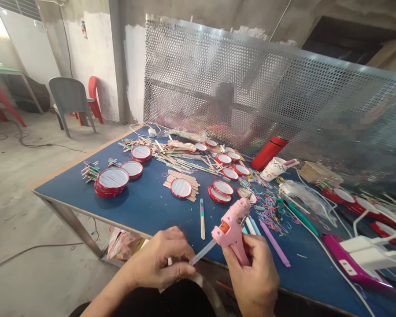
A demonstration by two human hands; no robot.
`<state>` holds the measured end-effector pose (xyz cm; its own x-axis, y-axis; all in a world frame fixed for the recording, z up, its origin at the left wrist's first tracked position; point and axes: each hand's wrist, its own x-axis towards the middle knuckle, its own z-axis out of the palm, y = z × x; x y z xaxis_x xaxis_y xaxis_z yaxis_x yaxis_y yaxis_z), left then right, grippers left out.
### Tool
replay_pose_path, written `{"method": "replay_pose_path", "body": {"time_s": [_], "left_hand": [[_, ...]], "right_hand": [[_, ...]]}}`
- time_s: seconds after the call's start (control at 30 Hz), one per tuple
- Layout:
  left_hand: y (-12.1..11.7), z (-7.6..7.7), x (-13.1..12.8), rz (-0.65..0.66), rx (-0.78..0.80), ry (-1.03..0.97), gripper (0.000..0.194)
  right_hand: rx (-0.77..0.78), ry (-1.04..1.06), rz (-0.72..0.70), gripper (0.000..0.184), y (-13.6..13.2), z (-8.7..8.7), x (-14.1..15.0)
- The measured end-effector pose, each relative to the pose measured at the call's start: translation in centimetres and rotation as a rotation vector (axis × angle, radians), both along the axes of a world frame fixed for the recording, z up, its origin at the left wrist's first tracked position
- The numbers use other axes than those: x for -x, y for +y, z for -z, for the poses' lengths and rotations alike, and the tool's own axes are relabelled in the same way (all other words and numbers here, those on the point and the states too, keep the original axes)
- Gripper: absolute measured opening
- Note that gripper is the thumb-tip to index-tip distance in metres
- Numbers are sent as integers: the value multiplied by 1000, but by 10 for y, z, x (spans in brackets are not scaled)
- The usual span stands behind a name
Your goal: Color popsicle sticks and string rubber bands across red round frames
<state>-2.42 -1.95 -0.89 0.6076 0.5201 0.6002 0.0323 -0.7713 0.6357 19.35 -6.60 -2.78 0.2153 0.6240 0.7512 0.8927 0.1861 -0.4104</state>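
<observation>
My right hand (255, 270) is wrapped round the handle of a pink hot glue gun (232, 222), whose nozzle points up and away over the blue table. From the gun's rear end sticks a translucent glue stick (202, 252). My left hand (166, 259) pinches the free end of that stick between thumb and fingers. Just beyond the hands lies a craft stick (202, 220) with coloured bands. A round red-rimmed lid (181, 188) rests on a row of plain wooden sticks (194, 185) laid side by side.
Stacked red-rimmed lids (110, 182) stand at the left. A red bottle (268, 152) leans near a paper cup (273, 169) at the back. Coloured bands (273, 220) and a purple stick-like tool (275, 244) lie right, near a magenta power strip (356, 264) with plugs. Perforated metal (191, 66) borders the table.
</observation>
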Motion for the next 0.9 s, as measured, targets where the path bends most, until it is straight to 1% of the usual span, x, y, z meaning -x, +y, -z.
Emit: {"method": "replay_pose_path", "body": {"time_s": [0.13, 0.2, 0.3, 0.53, 0.73, 0.9], "left_hand": [[-1, 1, -1, -55, -14, 96, 52], [-1, 3, -2, -77, -22, 103, 51], [-2, 4, -4, -102, -37, 128, 50], [-4, 5, -3, -148, -17, 202, 53], [-4, 2, 0, -171, 86, 208, 50], [-4, 3, -1, -183, 55, 217, 55]], "right_hand": [[-197, -225, 24, 24, 6, -7, -6], [-234, -279, 47, 25, 9, -12, -5], [-229, -274, 76, 29, 10, -15, 0], [-184, -186, 113, 37, 12, -7, 10], [-194, -229, 116, 32, 12, -4, 6], [-197, -233, 152, 32, 9, -1, 3]]}}
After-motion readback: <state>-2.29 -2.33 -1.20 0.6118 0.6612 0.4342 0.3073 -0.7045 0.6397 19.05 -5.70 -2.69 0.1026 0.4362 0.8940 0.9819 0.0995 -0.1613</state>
